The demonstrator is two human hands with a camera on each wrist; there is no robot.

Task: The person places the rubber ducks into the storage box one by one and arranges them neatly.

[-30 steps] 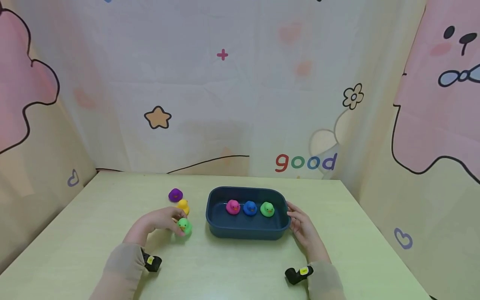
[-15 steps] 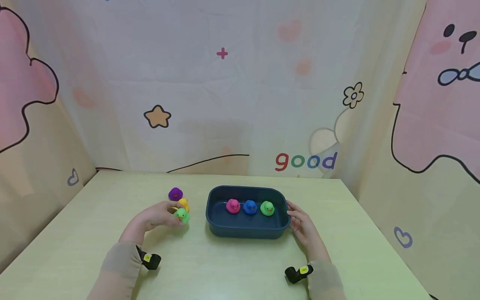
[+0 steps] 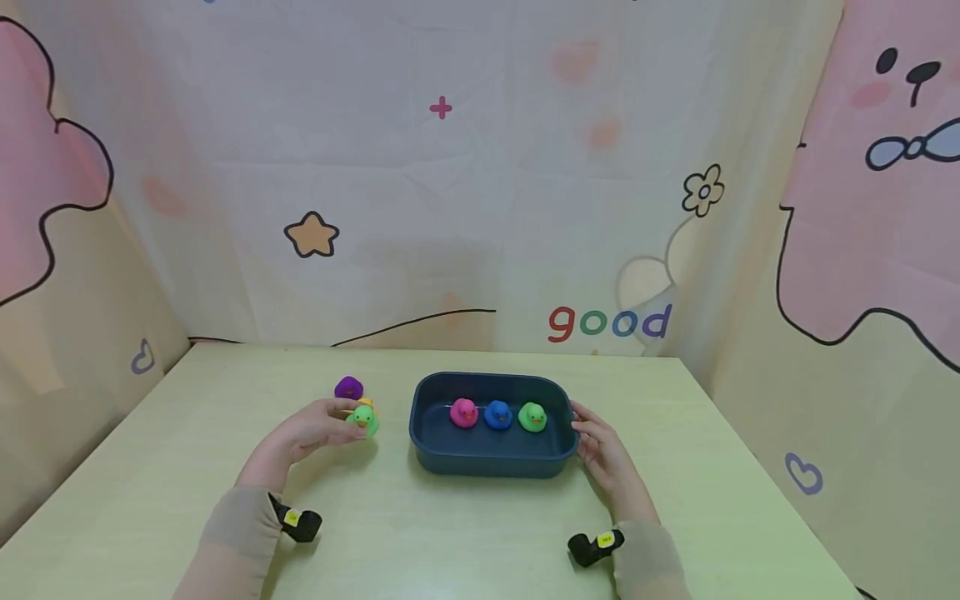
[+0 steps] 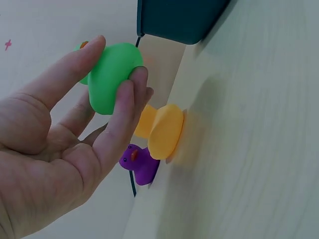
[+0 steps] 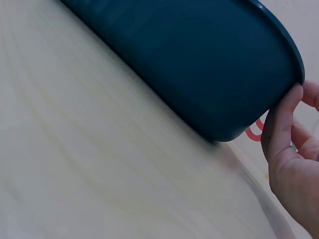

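My left hand [image 3: 318, 427] pinches a green rubber duck [image 4: 112, 74] between thumb and fingers, holding it above the table. Just behind it, a yellow duck [image 4: 167, 132] is mostly covered in the head view, and a purple duck [image 3: 348, 388] sits farther back. A dark blue rectangular basin [image 3: 487, 464] stands to the right. Inside it a pink duck [image 3: 464, 413], a blue duck [image 3: 498, 415] and another green duck [image 3: 532, 417] form a row. The fingers of my right hand [image 3: 606, 458] touch the basin's right end from outside, fairly straight.
Everything rests on a pale wooden table [image 3: 450, 542]. A printed cloth backdrop [image 3: 390, 183] rises behind its far edge and along both sides. Each wrist carries a small black camera, such as the left wrist camera [image 3: 300, 523].
My left hand has carried the green duck away from me, so that it now overlaps the yellow duck in the head view. The right hand and basin have stayed in place.
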